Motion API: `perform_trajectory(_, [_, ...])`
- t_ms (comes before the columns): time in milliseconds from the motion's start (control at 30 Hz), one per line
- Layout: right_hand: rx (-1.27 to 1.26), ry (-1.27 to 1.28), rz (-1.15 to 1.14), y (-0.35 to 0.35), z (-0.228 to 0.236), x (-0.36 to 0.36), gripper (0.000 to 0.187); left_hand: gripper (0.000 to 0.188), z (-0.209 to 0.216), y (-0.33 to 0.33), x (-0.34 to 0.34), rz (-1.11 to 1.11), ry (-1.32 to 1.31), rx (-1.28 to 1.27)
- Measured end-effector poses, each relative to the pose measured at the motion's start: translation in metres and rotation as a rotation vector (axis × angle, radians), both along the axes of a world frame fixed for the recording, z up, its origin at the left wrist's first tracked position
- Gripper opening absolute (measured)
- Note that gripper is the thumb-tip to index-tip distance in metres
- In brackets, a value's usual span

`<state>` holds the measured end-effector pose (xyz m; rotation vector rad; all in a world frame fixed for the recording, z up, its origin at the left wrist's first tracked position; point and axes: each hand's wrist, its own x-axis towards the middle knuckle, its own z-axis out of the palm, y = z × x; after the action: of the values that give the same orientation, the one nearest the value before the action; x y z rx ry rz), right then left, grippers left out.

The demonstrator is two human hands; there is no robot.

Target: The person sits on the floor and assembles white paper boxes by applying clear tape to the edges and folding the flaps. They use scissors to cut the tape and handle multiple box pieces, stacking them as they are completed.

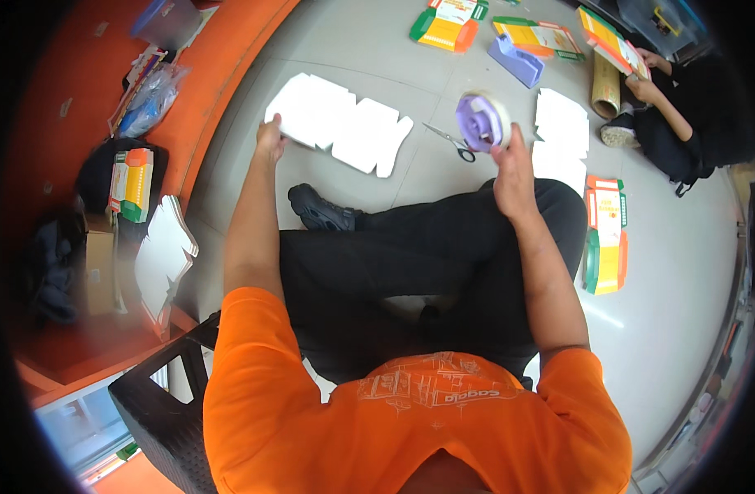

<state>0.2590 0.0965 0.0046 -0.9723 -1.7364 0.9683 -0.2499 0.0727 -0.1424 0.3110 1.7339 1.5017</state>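
Observation:
My left hand (270,140) is closed on the left edge of a flat box blank (336,119), its white side up and its tabs spread out. My right hand (515,179) has a roll of tape (483,122) with a purple core, gripped at its right side and held above the floor. Below and left of the roll, a pair of scissors (453,143) with dark handles lies on the tiles. Beyond the roll stands a purple tape dispenser (515,62). Another white box blank (562,123) lies to the right, partly hidden by my knee.
Several printed box blanks (606,239) in orange, yellow and green lie around. At the right, another person's hands (643,86) hold a printed blank beside a brown roll (605,86). White blanks (165,255) are stacked by the orange furniture (221,90) at left.

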Motion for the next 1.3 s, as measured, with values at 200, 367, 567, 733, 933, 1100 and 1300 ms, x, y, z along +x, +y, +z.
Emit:
perform_trajectory(200, [0.101,-0.090,0.210,-0.012,0.006,-0.002,0.042,0.052,-0.036,0.003,0.008,-0.033,0.086,-0.475])
perform_trajectory(367, [0.204,-0.082,0.348,-0.023,0.007,-0.019,0.040,0.054,-0.004,-0.014,-0.019,-0.197,0.712,-0.532])
perform_trajectory(567, [0.324,-0.190,0.409,-0.029,0.007,-0.012,0.028,0.037,0.218,-0.036,0.193,-0.813,0.565,0.279])
perform_trajectory(733, [0.430,-0.222,0.499,-0.036,0.013,-0.019,0.026,0.046,0.230,-0.066,0.225,-0.945,0.961,0.353])
perform_trajectory(933, [0.356,-0.207,0.586,-0.040,0.012,-0.020,0.026,0.042,0.219,-0.061,0.204,-1.161,0.695,0.393])
perform_trajectory(1100, [0.322,-0.196,0.652,-0.042,0.010,-0.021,0.025,0.037,0.218,-0.056,0.201,-1.246,0.612,0.391])
perform_trajectory(1300, [0.290,-0.184,0.697,-0.047,0.009,-0.023,0.026,0.027,0.213,-0.053,0.200,-1.332,0.570,0.363])
